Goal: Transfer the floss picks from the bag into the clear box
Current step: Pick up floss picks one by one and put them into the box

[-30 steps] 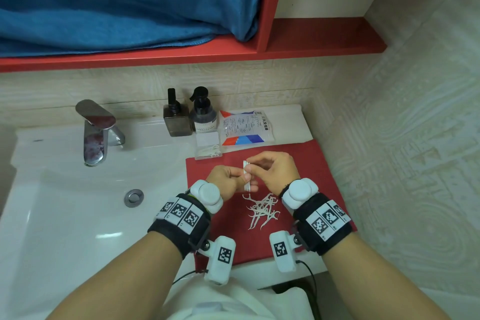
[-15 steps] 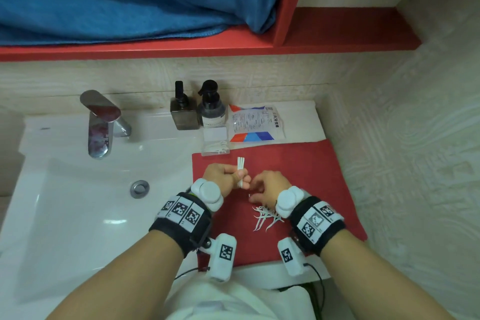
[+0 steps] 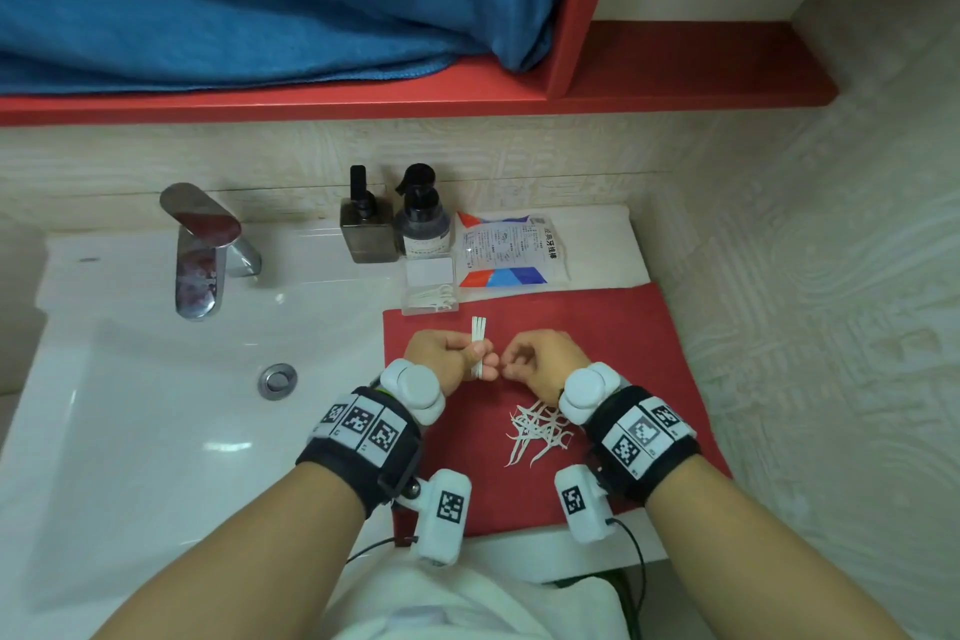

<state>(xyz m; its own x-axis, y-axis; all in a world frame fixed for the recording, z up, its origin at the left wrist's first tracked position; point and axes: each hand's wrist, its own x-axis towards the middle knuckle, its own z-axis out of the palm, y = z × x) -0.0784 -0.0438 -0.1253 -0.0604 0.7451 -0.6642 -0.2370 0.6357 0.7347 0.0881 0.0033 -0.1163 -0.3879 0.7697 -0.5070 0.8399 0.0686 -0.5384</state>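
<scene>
My left hand (image 3: pixel 447 359) grips a small bundle of white floss picks (image 3: pixel 478 333) that stands upright above the red mat (image 3: pixel 613 327). My right hand (image 3: pixel 545 364) sits just right of it with its fingers curled, and its pinched fingertips meet the bundle's lower end. A loose pile of floss picks (image 3: pixel 535 431) lies on the mat below my right wrist. The clear box (image 3: pixel 430 294), with a few picks inside, stands at the mat's far left corner. The floss pick bag (image 3: pixel 506 250) lies flat behind it.
Two dark pump bottles (image 3: pixel 366 224) (image 3: pixel 422 218) stand against the wall left of the bag. A chrome faucet (image 3: pixel 200 250) and the white basin (image 3: pixel 156 405) fill the left side. A red shelf (image 3: pixel 311 99) holding a blue towel (image 3: pixel 234 0) hangs overhead.
My right hand dipped to the loose pile and has come back up beside the bundle. My left hand has kept the bundle upright in nearly the same spot.
</scene>
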